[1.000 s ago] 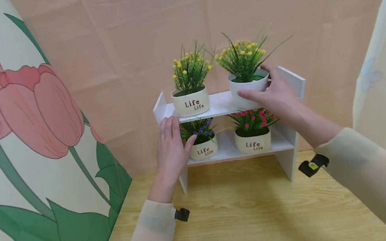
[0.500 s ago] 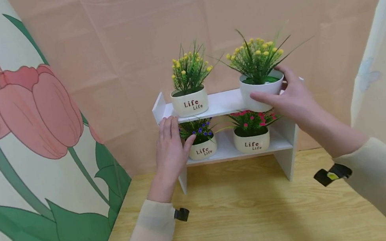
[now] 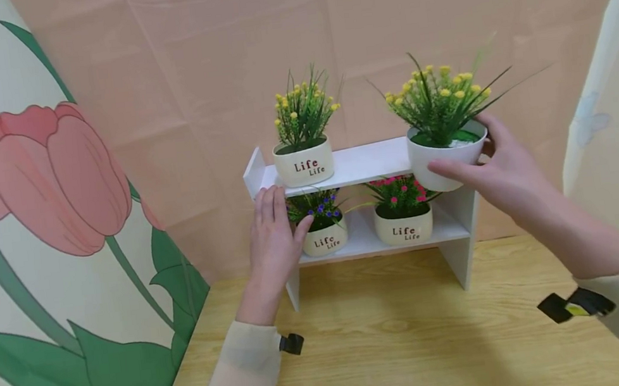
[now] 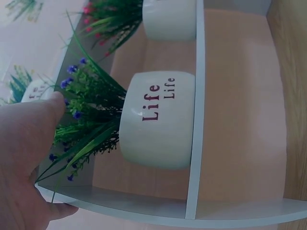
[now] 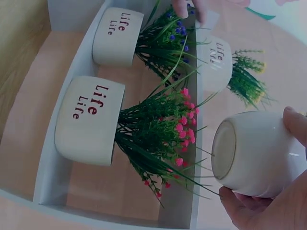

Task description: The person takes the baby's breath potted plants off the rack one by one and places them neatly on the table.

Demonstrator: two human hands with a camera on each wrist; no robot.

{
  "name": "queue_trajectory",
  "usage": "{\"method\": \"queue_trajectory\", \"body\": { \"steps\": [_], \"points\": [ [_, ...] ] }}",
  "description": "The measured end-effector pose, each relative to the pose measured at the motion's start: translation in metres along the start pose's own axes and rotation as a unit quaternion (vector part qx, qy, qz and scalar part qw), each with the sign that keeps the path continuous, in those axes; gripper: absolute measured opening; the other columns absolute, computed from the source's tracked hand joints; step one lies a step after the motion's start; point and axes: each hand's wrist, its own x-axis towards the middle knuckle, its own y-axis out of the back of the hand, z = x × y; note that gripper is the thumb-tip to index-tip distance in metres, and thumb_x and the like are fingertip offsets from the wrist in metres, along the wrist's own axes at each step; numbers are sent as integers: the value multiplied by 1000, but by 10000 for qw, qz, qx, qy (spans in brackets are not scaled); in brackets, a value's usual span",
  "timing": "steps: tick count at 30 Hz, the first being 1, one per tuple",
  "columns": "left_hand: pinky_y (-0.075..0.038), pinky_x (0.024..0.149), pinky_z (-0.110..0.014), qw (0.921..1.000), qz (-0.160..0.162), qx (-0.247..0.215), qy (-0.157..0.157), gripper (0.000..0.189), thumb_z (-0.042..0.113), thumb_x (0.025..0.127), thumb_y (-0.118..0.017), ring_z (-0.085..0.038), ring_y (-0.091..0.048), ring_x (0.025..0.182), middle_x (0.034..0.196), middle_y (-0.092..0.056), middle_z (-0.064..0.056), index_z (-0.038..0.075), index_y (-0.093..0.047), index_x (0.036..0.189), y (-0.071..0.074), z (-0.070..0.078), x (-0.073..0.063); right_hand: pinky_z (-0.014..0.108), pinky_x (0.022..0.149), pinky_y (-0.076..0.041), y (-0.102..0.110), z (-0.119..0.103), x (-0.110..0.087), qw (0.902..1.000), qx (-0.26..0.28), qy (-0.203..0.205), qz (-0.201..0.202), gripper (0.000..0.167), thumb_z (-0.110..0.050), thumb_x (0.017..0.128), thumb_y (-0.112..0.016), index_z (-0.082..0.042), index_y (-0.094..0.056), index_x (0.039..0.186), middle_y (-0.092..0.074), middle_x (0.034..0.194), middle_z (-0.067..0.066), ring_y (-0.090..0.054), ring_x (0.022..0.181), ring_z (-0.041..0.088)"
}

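Observation:
My right hand (image 3: 517, 179) grips a round white pot (image 3: 426, 153) of artificial yellow flowers and grass, thumb in front and fingers behind. The pot is in front of the right end of the white two-tier shelf (image 3: 371, 162); in the right wrist view its bare underside (image 5: 224, 149) shows, off the board. My left hand (image 3: 275, 248) rests on the shelf's upper left corner, fingers fairly straight. Beside those fingers, a cream "Life" pot (image 3: 305, 167) with yellow flowers stands on the top board. Below it is a blue-flowered pot (image 4: 158, 129).
A pink-flowered "Life" pot (image 5: 88, 122) stands at the right of the lower board. The shelf stands on a wood-grain table (image 3: 383, 337), against a pinkish cloth backdrop (image 3: 215, 70). A tulip-printed panel (image 3: 67, 278) borders the left side.
My right hand has carried the white pot rightward and toward me, from over the top board to in front of its right end. My left hand has kept its place on the shelf.

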Motion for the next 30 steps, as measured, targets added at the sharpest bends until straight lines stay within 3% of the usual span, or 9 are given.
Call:
{"method": "queue_trajectory", "body": {
  "steps": [5, 11, 16, 17, 21, 25, 30],
  "points": [
    [-28, 133, -53, 10000, 37, 0, 4, 85, 51, 110, -65, -33, -14, 168, 173, -29, -13, 5, -26, 170, -1, -1, -1, 19, 92, -48, 6, 6, -11, 9999, -119, 11, 10, 98, -53, 98, -82, -41, -20, 174, -49, 162, 8, -52, 145, 29],
    [-27, 133, -54, 9999, 89, 11, -45, 85, 51, 110, -64, -35, -16, 167, 173, -31, -15, 4, -26, 170, -2, -1, -1, 20, 100, -50, 15, 12, -27, 9995, -316, -96, -11, 94, -52, 99, -83, -43, -24, 171, -44, 168, 5, -45, 154, 43],
    [-24, 134, -51, 9999, 120, 25, -60, 84, 51, 110, -64, -35, -16, 167, 172, -31, -15, 3, -27, 169, -2, -1, -1, 8, 89, -49, 19, 17, -38, 9991, -396, -56, 106, 90, -47, 99, -84, -41, -29, 169, -44, 167, 5, -45, 153, 46],
    [-23, 134, -50, 9999, 121, 33, -69, 84, 51, 110, -64, -35, -16, 167, 172, -31, -15, 3, -27, 169, -2, -1, 0, 3, 82, -46, 20, 18, -39, 9992, -382, -31, 131, 89, -45, 99, -85, -40, -30, 169, -46, 165, 4, -47, 151, 46],
    [-20, 135, -48, 9999, 76, 82, -88, 84, 52, 111, -63, -35, -15, 167, 172, -31, -15, 3, -27, 169, 0, 0, 0, 3, 82, -47, 23, 23, -46, 9990, -412, -13, 159, 88, -41, 100, -85, -42, -30, 169, -48, 162, 1, -50, 147, 46],
    [-21, 135, -49, 9999, 20, 78, -66, 85, 52, 111, -62, -34, -15, 167, 173, -30, -15, 4, -26, 170, 1, 0, 0, 2, 82, -47, 25, 28, -53, 9990, -415, 5, 167, 89, -37, 101, -84, -44, -29, 170, -46, 162, -1, -54, 146, 36],
    [-23, 134, -50, 10000, 5, 73, -39, 85, 52, 111, -62, -34, -15, 168, 174, -30, -15, 4, -26, 170, 1, -1, 1, 3, 82, -50, 27, 37, -61, 9991, -373, 100, 200, 91, -30, 101, -85, -43, -28, 171, -46, 160, -3, -57, 136, 11]
  ]
}}
